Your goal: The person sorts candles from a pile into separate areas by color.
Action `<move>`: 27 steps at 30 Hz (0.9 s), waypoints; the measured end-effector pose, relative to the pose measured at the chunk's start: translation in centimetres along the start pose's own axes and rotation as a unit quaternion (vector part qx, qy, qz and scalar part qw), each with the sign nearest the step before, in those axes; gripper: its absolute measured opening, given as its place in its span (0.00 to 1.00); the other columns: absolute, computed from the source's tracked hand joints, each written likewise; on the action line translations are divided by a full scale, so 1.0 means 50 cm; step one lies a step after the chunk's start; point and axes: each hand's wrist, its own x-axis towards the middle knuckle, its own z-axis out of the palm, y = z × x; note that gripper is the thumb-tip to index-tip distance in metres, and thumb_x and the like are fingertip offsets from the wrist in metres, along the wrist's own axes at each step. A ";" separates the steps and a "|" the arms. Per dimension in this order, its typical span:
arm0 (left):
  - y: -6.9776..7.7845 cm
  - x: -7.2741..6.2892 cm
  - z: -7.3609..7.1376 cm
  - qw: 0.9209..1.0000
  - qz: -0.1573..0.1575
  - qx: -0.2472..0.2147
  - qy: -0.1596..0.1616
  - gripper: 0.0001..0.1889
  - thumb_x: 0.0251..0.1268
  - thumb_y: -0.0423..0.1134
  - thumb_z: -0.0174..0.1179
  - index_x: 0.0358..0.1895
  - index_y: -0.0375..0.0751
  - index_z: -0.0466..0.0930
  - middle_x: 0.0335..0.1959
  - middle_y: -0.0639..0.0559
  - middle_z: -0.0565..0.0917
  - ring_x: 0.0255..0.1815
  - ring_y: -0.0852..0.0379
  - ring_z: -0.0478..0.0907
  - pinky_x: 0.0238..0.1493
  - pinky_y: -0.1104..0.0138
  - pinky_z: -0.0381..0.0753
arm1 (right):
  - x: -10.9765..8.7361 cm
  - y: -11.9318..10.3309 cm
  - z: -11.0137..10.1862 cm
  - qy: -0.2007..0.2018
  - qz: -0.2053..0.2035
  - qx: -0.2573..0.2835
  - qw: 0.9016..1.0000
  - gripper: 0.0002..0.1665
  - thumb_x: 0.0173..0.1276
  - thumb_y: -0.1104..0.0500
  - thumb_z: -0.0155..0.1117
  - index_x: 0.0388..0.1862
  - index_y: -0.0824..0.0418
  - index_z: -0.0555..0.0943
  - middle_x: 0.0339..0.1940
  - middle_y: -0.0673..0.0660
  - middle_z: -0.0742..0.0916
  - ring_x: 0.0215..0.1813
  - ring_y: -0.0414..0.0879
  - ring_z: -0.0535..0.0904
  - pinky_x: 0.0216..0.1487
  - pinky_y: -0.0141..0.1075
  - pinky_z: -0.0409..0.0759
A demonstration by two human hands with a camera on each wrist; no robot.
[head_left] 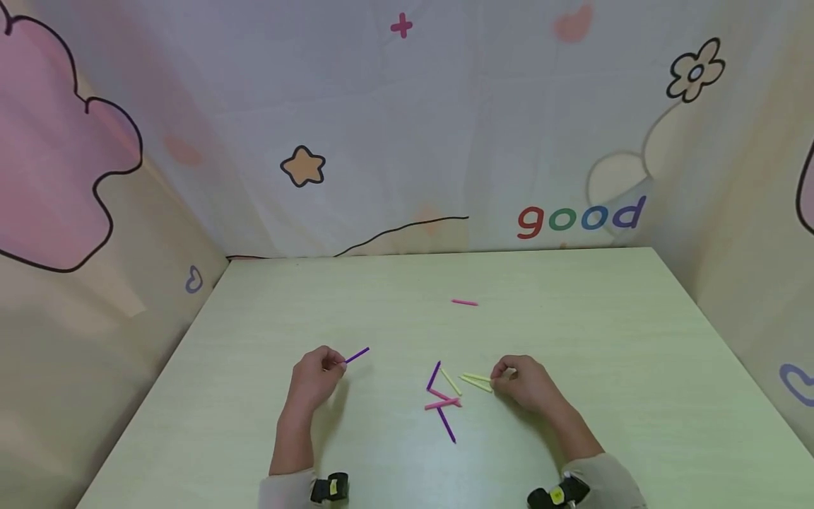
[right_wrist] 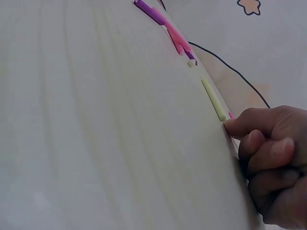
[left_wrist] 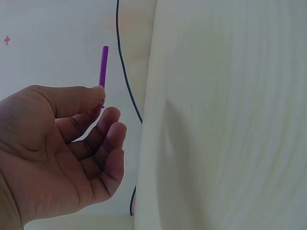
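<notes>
1 purp. stick [left_wrist: 103,67] pinched btwn L fingers [left_wrist: 74,125].

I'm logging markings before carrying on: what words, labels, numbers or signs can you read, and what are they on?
"good": on the patterned backdrop, in coloured letters.
"+": pink sign, also on the backdrop.
Yellow labels on the black wrist devices: too small to read.
Sticks: no readable text.
</notes>
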 end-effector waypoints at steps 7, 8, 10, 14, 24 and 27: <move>-0.025 0.006 -0.024 1.000 -0.007 0.014 0.004 0.02 0.58 0.31 0.60 0.34 0.36 0.79 0.29 0.50 0.79 0.34 0.51 0.73 0.35 0.60 0.71 | -0.004 0.003 0.005 -0.024 0.021 0.035 0.999 0.03 0.61 0.64 0.61 0.33 0.59 0.76 0.07 0.53 0.72 0.07 0.41 0.61 0.11 0.32 0.60; -0.028 0.007 -0.028 1.000 -0.006 0.016 0.005 0.02 0.58 0.31 0.59 0.34 0.36 0.79 0.29 0.49 0.78 0.34 0.51 0.73 0.35 0.60 0.71 | -0.003 0.004 0.005 -0.024 0.019 0.033 0.999 0.03 0.61 0.64 0.61 0.33 0.59 0.76 0.07 0.53 0.72 0.07 0.41 0.61 0.11 0.32 0.60; -0.035 0.009 -0.036 1.000 -0.005 0.021 0.007 0.03 0.58 0.31 0.59 0.34 0.35 0.79 0.29 0.49 0.79 0.34 0.51 0.73 0.35 0.60 0.71 | -0.003 0.004 0.005 -0.022 0.014 0.028 0.999 0.03 0.61 0.64 0.61 0.33 0.59 0.76 0.08 0.52 0.72 0.09 0.41 0.61 0.12 0.32 0.59; -0.049 0.017 -0.053 1.000 -0.010 0.027 0.009 0.03 0.58 0.32 0.59 0.34 0.35 0.79 0.29 0.48 0.79 0.35 0.50 0.73 0.36 0.59 0.70 | -0.001 0.004 0.004 -0.017 0.015 0.021 1.000 0.03 0.61 0.63 0.62 0.33 0.60 0.76 0.08 0.52 0.72 0.10 0.41 0.61 0.12 0.32 0.58; -0.084 0.039 -0.079 0.999 -0.034 0.038 0.009 0.06 0.59 0.34 0.59 0.36 0.34 0.80 0.33 0.45 0.81 0.38 0.46 0.74 0.40 0.56 0.69 | 0.002 0.006 0.007 -0.015 0.020 0.028 0.999 0.03 0.60 0.63 0.62 0.33 0.59 0.77 0.08 0.51 0.72 0.10 0.41 0.62 0.13 0.33 0.59; -0.090 0.043 -0.085 0.998 -0.043 0.035 0.006 0.07 0.59 0.34 0.59 0.37 0.33 0.80 0.33 0.44 0.81 0.38 0.46 0.74 0.40 0.56 0.69 | 0.002 0.005 0.007 -0.013 0.019 0.031 0.999 0.02 0.60 0.64 0.62 0.32 0.60 0.77 0.09 0.51 0.72 0.11 0.41 0.63 0.13 0.33 0.60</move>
